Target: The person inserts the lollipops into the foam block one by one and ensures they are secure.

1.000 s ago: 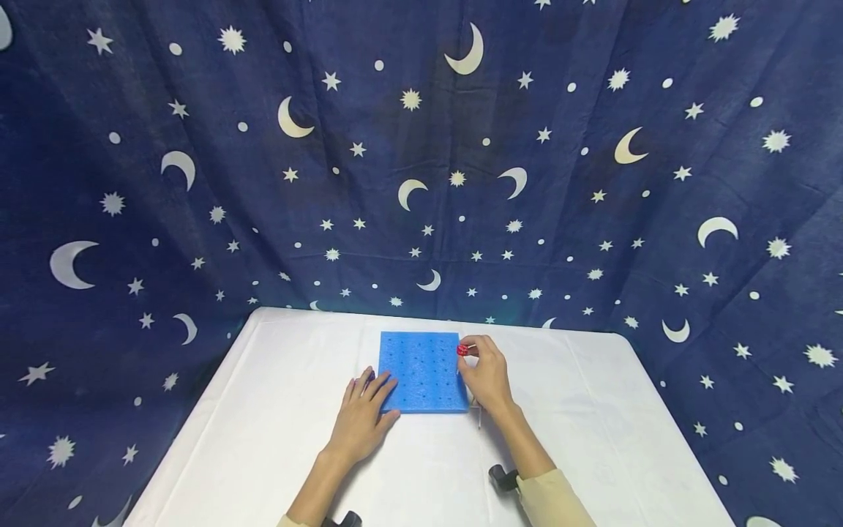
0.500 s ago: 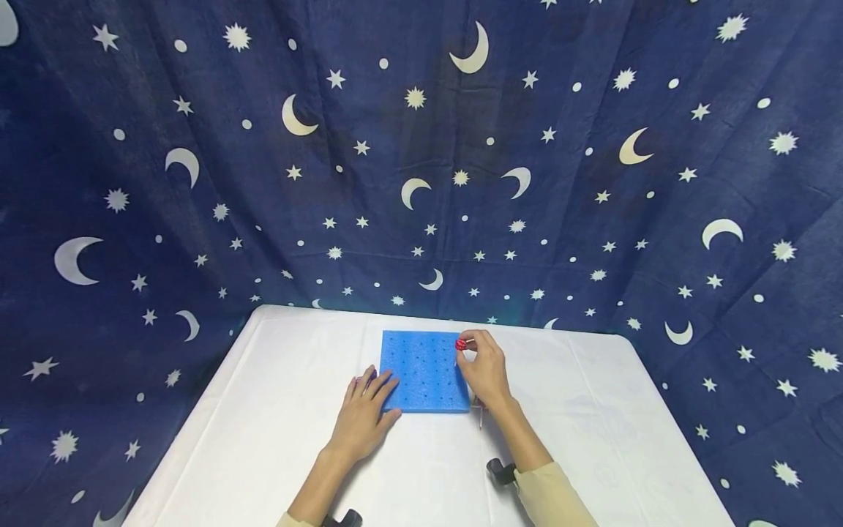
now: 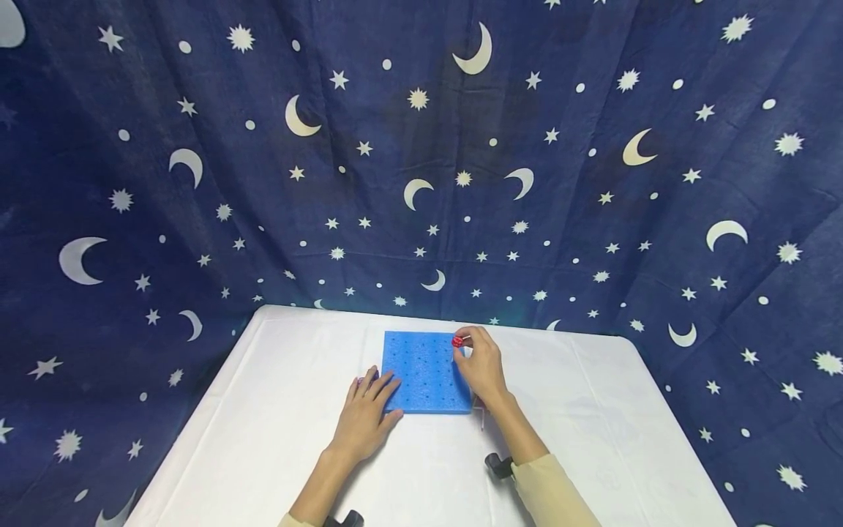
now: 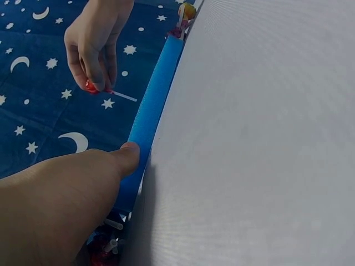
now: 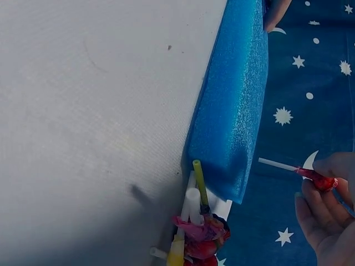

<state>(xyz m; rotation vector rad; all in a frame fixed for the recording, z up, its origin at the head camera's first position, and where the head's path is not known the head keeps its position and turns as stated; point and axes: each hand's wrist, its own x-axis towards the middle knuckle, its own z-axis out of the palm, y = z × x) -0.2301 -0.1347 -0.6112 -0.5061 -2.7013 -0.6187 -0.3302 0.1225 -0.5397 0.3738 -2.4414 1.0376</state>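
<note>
A blue foam board (image 3: 424, 377) dotted with small holes lies on the white table. My right hand (image 3: 484, 369) pinches a red-wrapped lollipop (image 3: 457, 342) by its head above the board's far right corner. In the right wrist view the white stick (image 5: 277, 164) of that lollipop points toward the board, and its tip appears apart from the foam. My left hand (image 3: 362, 417) rests on the board's near left side with straight fingers; its thumb (image 4: 130, 155) lies against the near edge in the left wrist view.
Several lollipops (image 5: 202, 238) with wrapped heads lie beside the board's right side, partly behind my right hand. More lollipops (image 4: 105, 249) lie by the left side, under my left hand. A dark blue curtain (image 3: 421, 183) with moons and stars hangs behind the table (image 3: 263, 410).
My right hand has shifted slightly left and away from me, carrying the red lollipop over the board's far right corner. My left hand has stayed on the board.
</note>
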